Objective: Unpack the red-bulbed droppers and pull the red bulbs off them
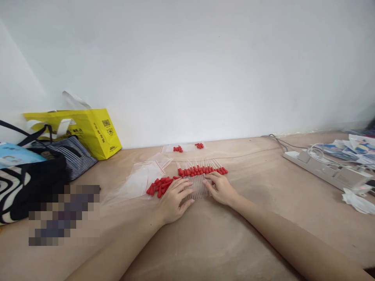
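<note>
A row of clear glass dropper tubes (198, 188) lies side by side on the table between my hands. My left hand (178, 197) rests at the row's left end, fingers apart and fingertips touching the tubes. At the right end, my right hand (219, 187) has its fingers bent and thumb apart, also touching the row. Just beyond lies a line of droppers with red rubber bulbs (202, 170), their thin tubes pointing away from me. Loose red rubber bulbs (158, 186) are heaped beside my left hand, partly hidden by it.
Clear zip bags (140, 176) lie left of the heap. Farther back is a bag holding red-bulbed droppers (187, 148). A yellow bag (101, 132), a striped pouch (77, 154) and a black bag (32, 179) stand left. Right are a power strip (316, 169) and crumpled tissue (357, 202).
</note>
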Available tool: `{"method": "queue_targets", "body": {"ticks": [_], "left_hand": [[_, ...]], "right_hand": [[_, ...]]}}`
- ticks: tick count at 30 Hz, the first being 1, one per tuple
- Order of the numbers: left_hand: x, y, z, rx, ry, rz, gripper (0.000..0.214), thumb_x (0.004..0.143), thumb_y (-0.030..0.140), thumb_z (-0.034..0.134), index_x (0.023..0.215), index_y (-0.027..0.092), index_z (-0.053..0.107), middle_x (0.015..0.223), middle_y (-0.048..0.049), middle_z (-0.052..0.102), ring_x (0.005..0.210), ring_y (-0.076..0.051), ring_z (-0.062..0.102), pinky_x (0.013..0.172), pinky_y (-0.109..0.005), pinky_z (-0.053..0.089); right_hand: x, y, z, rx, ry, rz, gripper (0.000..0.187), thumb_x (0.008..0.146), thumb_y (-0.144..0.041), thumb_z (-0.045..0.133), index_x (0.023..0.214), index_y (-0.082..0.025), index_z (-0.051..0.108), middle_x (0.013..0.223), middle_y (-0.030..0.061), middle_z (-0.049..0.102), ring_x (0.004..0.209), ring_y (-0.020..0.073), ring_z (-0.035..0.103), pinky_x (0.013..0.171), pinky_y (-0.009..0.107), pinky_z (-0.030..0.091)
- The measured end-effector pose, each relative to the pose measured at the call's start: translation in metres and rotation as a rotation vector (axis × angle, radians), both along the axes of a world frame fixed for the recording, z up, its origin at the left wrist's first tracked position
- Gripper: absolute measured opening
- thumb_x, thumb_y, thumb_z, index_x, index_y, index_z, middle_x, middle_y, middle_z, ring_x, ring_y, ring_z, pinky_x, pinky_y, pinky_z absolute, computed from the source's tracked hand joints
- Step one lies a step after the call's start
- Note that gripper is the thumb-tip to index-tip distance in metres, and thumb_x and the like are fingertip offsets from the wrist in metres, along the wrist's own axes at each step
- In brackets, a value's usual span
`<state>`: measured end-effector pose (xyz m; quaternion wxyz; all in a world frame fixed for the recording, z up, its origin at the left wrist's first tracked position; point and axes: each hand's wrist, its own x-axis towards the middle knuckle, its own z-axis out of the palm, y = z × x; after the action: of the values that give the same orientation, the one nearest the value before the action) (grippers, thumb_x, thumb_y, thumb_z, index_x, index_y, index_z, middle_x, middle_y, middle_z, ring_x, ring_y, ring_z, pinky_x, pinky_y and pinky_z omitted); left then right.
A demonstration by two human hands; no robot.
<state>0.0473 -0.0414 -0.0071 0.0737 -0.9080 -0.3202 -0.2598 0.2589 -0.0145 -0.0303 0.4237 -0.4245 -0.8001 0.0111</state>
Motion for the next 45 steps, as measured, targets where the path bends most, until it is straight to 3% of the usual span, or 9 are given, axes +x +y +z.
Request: {"method": "queue_targets", "body": {"ticks": [2, 8, 13, 16, 30, 39, 45], "left_hand": [[0.007, -0.001, -0.002, -0.037, 0.015, -0.028, 0.026, 0.082, 0.028, 0.049, 0.107, 0.023, 0.056, 0.118, -0.0046, 0.054, 0.118, -0.020, 0.039, 0.098, -0.042, 0.032], [0.039, 0.004, 0.002, -0.096, 0.116, -0.053, 0.040, 0.082, 0.039, 0.046, 0.121, 0.029, 0.045, 0.130, -0.0043, 0.044, 0.125, -0.024, 0.029, 0.101, -0.051, 0.023], [0.064, 0.011, 0.002, -0.140, 0.173, -0.131, 0.036, 0.082, 0.044, 0.043, 0.114, 0.030, 0.052, 0.129, -0.0045, 0.045, 0.126, -0.024, 0.027, 0.102, -0.054, 0.012], [0.070, 0.016, 0.000, -0.186, 0.135, -0.111, 0.029, 0.083, 0.040, 0.044, 0.103, 0.027, 0.059, 0.121, -0.0042, 0.052, 0.123, -0.023, 0.032, 0.103, -0.053, 0.010], [0.073, 0.028, -0.004, -0.256, 0.066, -0.091, 0.023, 0.085, 0.033, 0.042, 0.100, 0.025, 0.058, 0.114, -0.0021, 0.056, 0.113, -0.017, 0.045, 0.103, -0.049, 0.016], [0.074, 0.027, -0.002, -0.220, 0.060, -0.085, 0.027, 0.084, 0.031, 0.043, 0.106, 0.022, 0.055, 0.114, -0.0042, 0.057, 0.111, -0.019, 0.046, 0.101, -0.046, 0.023], [0.069, 0.021, -0.003, -0.180, 0.033, -0.101, 0.026, 0.083, 0.019, 0.039, 0.102, 0.021, 0.057, 0.106, -0.0037, 0.060, 0.102, -0.016, 0.053, 0.102, -0.045, 0.024]], "right_hand": [[0.011, 0.006, 0.001, -0.001, 0.041, -0.022, 0.020, 0.083, -0.022, 0.043, 0.086, -0.015, 0.062, 0.082, 0.0067, 0.060, 0.073, 0.0136, 0.058, 0.066, 0.024, 0.046], [0.043, 0.031, -0.002, -0.029, 0.002, -0.266, 0.018, 0.078, -0.018, 0.046, 0.078, -0.016, 0.064, 0.073, 0.0054, 0.060, 0.072, 0.0161, 0.056, 0.069, 0.026, 0.042], [0.054, 0.042, -0.001, -0.273, -0.043, -0.559, 0.020, 0.077, -0.026, 0.048, 0.085, -0.018, 0.065, 0.087, 0.0075, 0.063, 0.088, 0.0198, 0.055, 0.079, 0.029, 0.037], [0.056, 0.046, -0.002, -0.365, -0.024, -0.639, 0.025, 0.078, -0.030, 0.047, 0.090, -0.017, 0.064, 0.089, 0.0085, 0.064, 0.088, 0.0206, 0.056, 0.079, 0.030, 0.037], [0.053, 0.059, -0.003, -0.531, 0.000, -0.685, 0.031, 0.078, -0.040, 0.045, 0.090, -0.021, 0.065, 0.084, 0.0071, 0.067, 0.084, 0.0218, 0.060, 0.071, 0.030, 0.040], [0.055, 0.061, -0.006, -0.496, 0.013, -0.698, 0.032, 0.085, -0.028, 0.034, 0.093, -0.016, 0.063, 0.091, 0.0115, 0.065, 0.086, 0.0218, 0.058, 0.069, 0.028, 0.038], [0.052, 0.058, -0.005, -0.444, 0.041, -0.644, 0.033, 0.086, -0.028, 0.032, 0.086, -0.015, 0.063, 0.087, 0.0103, 0.064, 0.086, 0.0194, 0.056, 0.071, 0.026, 0.036]]}}
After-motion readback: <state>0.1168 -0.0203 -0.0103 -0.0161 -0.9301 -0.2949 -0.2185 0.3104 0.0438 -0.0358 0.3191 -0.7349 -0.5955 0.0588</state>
